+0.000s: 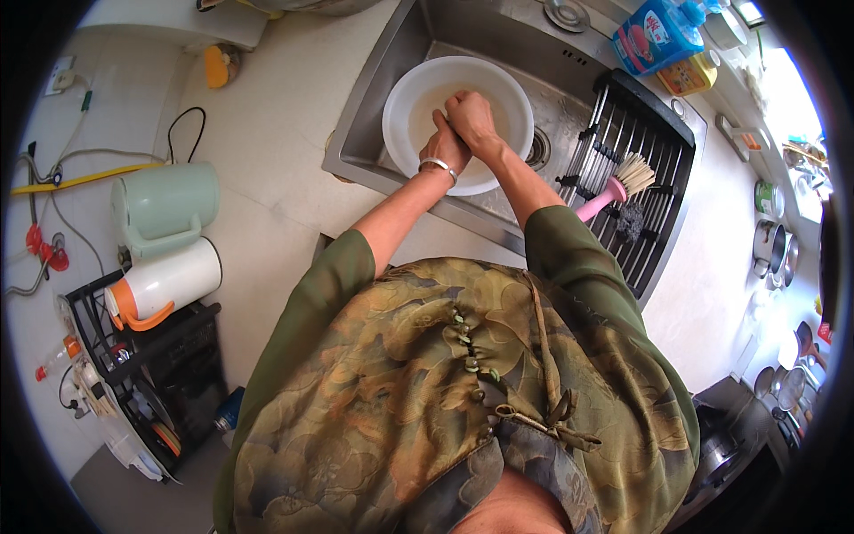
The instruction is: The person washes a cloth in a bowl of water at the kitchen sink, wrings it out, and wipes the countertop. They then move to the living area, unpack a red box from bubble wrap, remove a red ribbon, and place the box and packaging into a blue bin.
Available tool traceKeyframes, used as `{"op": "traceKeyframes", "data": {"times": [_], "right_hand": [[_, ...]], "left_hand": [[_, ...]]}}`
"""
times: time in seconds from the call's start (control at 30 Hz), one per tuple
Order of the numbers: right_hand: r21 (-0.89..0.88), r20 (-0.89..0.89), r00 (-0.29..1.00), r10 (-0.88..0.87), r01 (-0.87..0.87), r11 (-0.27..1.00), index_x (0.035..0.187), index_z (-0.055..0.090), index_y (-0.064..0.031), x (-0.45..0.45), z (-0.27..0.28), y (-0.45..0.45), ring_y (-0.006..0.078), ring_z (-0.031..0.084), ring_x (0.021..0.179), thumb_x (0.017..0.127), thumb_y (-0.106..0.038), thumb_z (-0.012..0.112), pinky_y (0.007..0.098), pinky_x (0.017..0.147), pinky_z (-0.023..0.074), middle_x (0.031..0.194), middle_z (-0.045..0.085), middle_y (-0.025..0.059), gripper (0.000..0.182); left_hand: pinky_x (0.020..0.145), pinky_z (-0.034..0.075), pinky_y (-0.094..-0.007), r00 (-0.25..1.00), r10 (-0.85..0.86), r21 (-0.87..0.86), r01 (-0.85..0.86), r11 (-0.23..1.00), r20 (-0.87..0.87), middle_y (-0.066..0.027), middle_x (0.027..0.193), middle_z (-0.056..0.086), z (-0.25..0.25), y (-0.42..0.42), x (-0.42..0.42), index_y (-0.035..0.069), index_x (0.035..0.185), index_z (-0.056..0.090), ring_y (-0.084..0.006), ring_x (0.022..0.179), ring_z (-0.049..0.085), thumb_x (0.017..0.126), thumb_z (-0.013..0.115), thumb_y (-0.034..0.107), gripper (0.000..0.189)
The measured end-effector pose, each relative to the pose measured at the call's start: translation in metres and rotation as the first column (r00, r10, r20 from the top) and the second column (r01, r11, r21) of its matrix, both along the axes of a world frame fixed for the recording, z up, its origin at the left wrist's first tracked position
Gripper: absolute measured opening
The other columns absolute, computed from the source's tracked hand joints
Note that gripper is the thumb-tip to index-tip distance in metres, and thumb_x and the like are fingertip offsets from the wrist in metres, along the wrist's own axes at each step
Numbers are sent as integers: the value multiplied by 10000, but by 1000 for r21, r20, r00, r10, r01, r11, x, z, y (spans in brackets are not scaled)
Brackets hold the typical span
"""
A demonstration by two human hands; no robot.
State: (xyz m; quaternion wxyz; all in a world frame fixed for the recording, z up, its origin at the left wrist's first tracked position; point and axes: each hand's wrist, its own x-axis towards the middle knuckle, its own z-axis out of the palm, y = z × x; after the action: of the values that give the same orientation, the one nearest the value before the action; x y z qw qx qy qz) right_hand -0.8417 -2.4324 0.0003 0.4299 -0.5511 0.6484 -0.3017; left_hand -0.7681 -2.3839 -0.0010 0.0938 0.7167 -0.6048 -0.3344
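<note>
A white plastic basin (400, 143) with cloudy liquid in it stands in a stainless steel sink (371, 100). Over the basin my two hands are close together and touch. My left hand (446, 145), with a silver-coloured bangle at the wrist, has its thumb raised and its fingers partly hidden behind the other hand. My right hand (470, 115) is curled, knuckles up, above the liquid. Whether anything lies between the hands or in the curled fingers cannot be seen.
Right of the basin, a drying rack (600, 113) carries a pink-handled brush (610, 193) and a steel wool scourer (629, 221). Detergent bottles (657, 40) stand behind it. Left on the counter are a green jug (167, 207) and a white vacuum jug (173, 277).
</note>
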Motion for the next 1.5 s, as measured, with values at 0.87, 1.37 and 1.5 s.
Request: {"op": "traceKeyframes", "data": {"times": [0.87, 1.37, 1.5], "right_hand": [[-213, 157, 987, 15, 19, 977, 987, 468, 68, -33, 91, 59, 209, 530, 785, 632, -452, 687, 301, 725, 422, 877, 551, 153, 667], [-36, 998, -47, 29, -171, 985, 943, 498, -76, -60, 133, 92, 185, 539, 829, 759, -55, 535, 320, 746, 432, 896, 549, 57, 189], [72, 934, 353, -49, -53, 996, 816, 463, -70, -72, 109, 96, 164, 533, 734, 738, 42, 494, 299, 649, 467, 775, 516, 41, 140]], "left_hand": [[628, 451, -293, 982, -86, -517, -13, 856, -167, -140, 899, 484, 83, 27, 11, 33, 1135, 384, -220, 745, 510, 628, 697, 266, 640], [884, 386, -421, -75, 212, 224, -252, 942, -974, -80, 1101, 493, 128, 39, 55, 92, 1178, 394, -253, 1023, 473, 794, 553, 314, 471], [927, 337, -440, 27, 28, 17, -332, 943, -999, -48, 1160, 432, 146, 35, 68, 145, 1220, 344, -225, 1079, 414, 785, 587, 264, 512]]}}
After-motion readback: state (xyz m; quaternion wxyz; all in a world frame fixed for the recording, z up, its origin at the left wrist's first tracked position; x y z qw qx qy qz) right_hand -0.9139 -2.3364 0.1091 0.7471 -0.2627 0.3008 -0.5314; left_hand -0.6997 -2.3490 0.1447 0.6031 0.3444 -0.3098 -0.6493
